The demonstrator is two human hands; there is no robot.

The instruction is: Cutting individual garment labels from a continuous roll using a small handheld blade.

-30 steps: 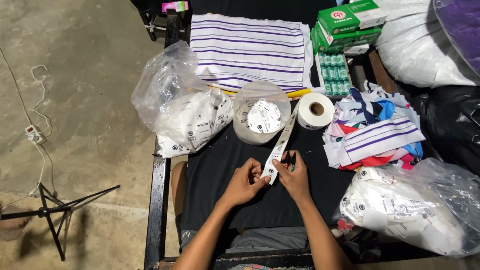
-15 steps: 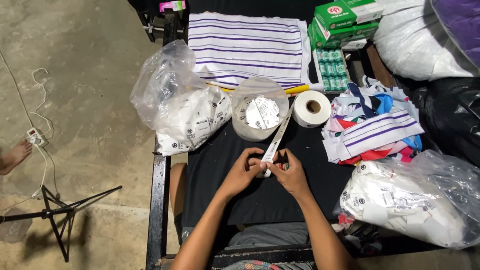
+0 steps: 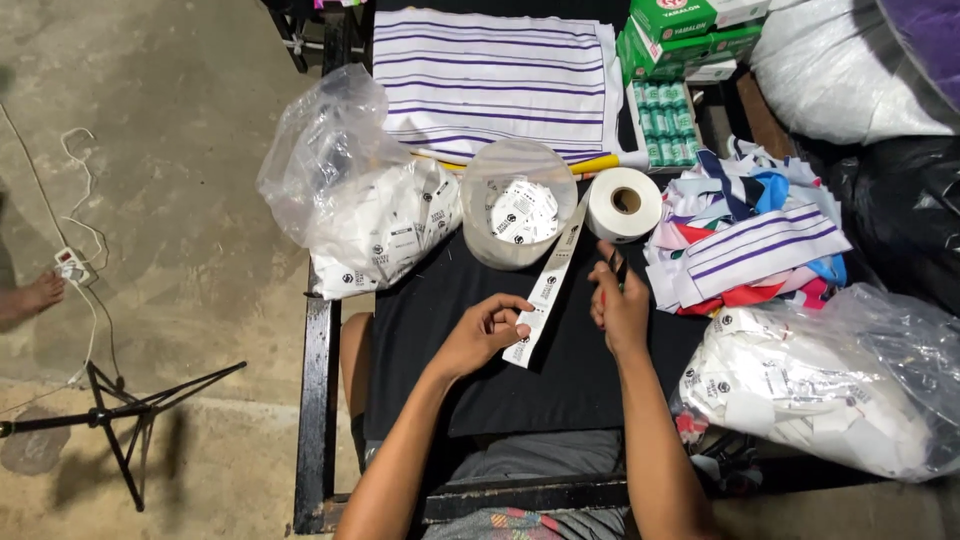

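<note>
A white printed label strip (image 3: 548,285) runs from a white tape roll (image 3: 625,204) down across the black table (image 3: 480,370). My left hand (image 3: 487,332) pinches the strip near its lower end. My right hand (image 3: 620,300) is to the right of the strip, apart from it, shut on small scissors (image 3: 616,268) with dark blades pointing up. Behind the strip stands a clear plastic tub (image 3: 518,215) with cut labels inside.
A clear bag of labels (image 3: 370,215) lies at the left, another bag (image 3: 830,385) at the right. Striped fabric (image 3: 490,80), coloured fabric pieces (image 3: 745,235), green boxes (image 3: 690,30) and green spools (image 3: 665,125) lie behind. A tripod (image 3: 120,415) and a person's foot (image 3: 30,298) are on the floor.
My hands have drawn apart: the right hand with the scissors moved right off the strip, the left hand keeps the strip's end. The view shifted slightly.
</note>
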